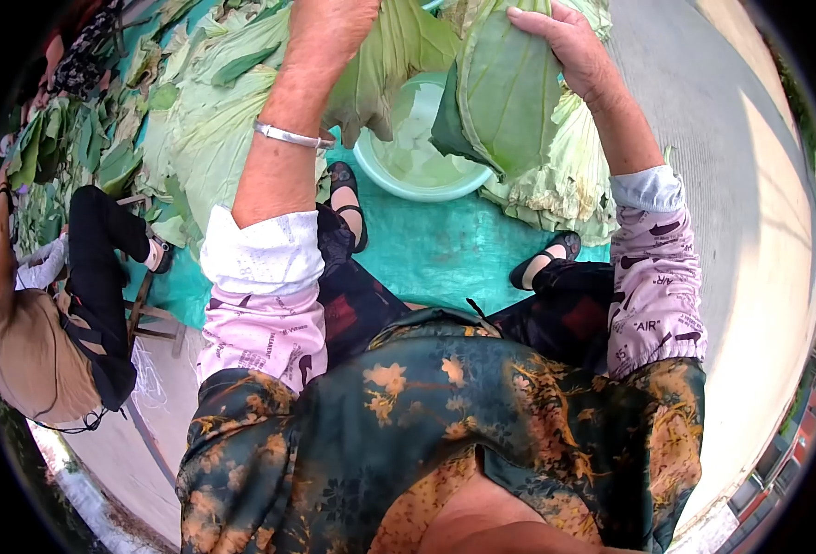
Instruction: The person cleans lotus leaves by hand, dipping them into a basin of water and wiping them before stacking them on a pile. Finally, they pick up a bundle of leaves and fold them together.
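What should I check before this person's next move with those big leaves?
1. Right hand has the large leaf: ok, the thumb lies on it near its upper end.
2. Left hand has a firm hold: cannot tell, it runs out of the picture's top edge.
3. Clear view into the basin: not ok, leaves hide part of it.
4. White cuffs clear of the basin: ok, both sit well back.
5. Basin on the green sheet: ok, between the leaf piles.
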Demonstrator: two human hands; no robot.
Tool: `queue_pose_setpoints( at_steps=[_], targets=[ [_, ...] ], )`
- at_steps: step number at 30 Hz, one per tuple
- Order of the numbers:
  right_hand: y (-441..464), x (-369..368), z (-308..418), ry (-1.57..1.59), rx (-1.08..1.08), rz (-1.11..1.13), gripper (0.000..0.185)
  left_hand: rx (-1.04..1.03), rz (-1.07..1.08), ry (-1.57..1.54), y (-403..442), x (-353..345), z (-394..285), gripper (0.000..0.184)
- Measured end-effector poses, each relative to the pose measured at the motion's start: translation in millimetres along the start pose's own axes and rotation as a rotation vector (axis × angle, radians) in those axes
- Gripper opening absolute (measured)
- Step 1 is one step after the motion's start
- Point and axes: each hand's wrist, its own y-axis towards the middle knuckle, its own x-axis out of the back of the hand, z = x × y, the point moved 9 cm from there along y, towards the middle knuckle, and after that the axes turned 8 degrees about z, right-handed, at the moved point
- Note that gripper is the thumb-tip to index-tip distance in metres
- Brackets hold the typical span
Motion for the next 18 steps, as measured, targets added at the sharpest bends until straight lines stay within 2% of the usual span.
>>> queue_pose_setpoints(
  at_steps=[2,4,6,8,11,15,18],
  targets=[
    [-1,15,0,-0.109,0.015,-0.088,0.025,-0.097,-0.184,0.293,-7,11,-20,0.03],
    [-3,23,2,-0.161,0.03,-0.158,0.025,-0.282,-0.183,0.274,-8,6,-31,0.033],
    [-6,25,10,-0.157,0.053,-0.21,0.026,-0.302,-0.068,0.28,-8,-4,-29,0.034],
    [-5,31,17,-0.169,0.119,-0.24,0.026,-0.159,0.163,0.309,-10,-20,-25,0.033],
    [-12,30,36,-0.138,0.22,-0.272,0.025,-0.127,0.358,0.332,-14,-42,-6,0.026],
    [-18,31,49,-0.11,0.273,-0.308,0.024,0.019,0.379,0.365,-20,-56,-15,0.012],
    [-21,25,56,-0.057,0.312,-0.299,0.023,0.105,0.474,0.518,-22,-77,10,0.037]
  ],
)
